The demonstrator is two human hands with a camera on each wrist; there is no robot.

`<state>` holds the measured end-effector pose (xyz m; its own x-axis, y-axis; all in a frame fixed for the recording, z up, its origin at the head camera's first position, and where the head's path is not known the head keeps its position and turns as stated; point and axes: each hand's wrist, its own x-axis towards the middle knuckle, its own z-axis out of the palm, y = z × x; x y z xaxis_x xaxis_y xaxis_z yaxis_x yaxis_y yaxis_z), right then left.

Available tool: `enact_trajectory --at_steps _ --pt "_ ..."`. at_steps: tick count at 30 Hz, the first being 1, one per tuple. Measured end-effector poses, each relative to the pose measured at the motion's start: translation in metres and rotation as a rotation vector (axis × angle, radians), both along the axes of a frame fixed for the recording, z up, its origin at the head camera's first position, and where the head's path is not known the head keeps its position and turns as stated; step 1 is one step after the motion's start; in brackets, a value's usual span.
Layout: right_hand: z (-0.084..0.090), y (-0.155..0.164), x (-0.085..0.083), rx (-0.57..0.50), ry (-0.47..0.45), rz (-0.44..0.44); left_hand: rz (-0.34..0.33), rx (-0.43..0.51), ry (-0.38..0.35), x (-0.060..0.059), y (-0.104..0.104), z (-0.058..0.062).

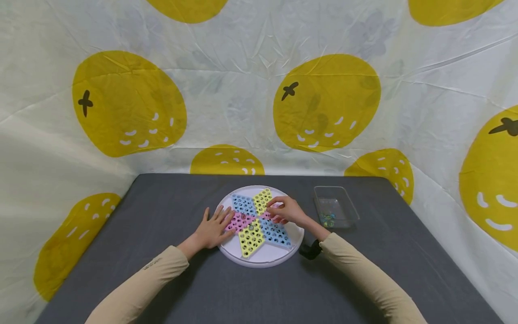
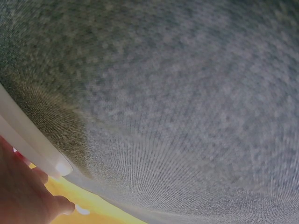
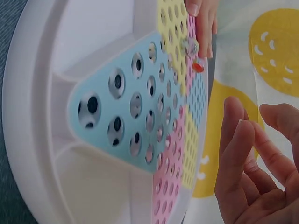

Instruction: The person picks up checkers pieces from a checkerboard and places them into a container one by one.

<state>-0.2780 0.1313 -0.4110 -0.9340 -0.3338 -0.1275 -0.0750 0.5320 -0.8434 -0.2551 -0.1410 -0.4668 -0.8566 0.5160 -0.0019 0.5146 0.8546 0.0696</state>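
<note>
A round white game board (image 1: pixel 259 263) lies on the dark grey table (image 1: pixel 170 288), with a star of blue, yellow and pink perforated panels. My left hand (image 1: pixel 214 227) rests flat on the board's left side, fingers straight on the pink panel. My right hand (image 1: pixel 285 210) hovers over the right pink panel. In the right wrist view its fingers (image 3: pixel 238 154) are spread apart and hold nothing. Two small marbles (image 3: pixel 192 53) sit in holes near the star's centre, close to the left hand's fingertips (image 3: pixel 203 18). The left wrist view shows the board's rim (image 2: pixel 28 140) and the edge of my left hand (image 2: pixel 23 191).
A clear plastic tray (image 1: pixel 341 200) with a few coloured marbles (image 1: pixel 328 220) stands just right of the board. A black wrist strap (image 1: pixel 310 249) sits on the right arm. A white cloth with yellow fruit prints (image 1: pixel 323 103) walls the table on three sides.
</note>
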Motion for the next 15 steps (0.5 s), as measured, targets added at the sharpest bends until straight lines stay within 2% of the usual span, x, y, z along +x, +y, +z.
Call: enact_trajectory --at_steps 8,15 --pt "-0.007 -0.014 -0.001 0.013 -0.043 0.013 -0.006 0.006 -0.001 0.001 0.000 0.000" --pt "-0.009 -0.022 0.002 -0.007 -0.029 0.062 0.003 -0.007 0.004 0.000 0.001 -0.001"
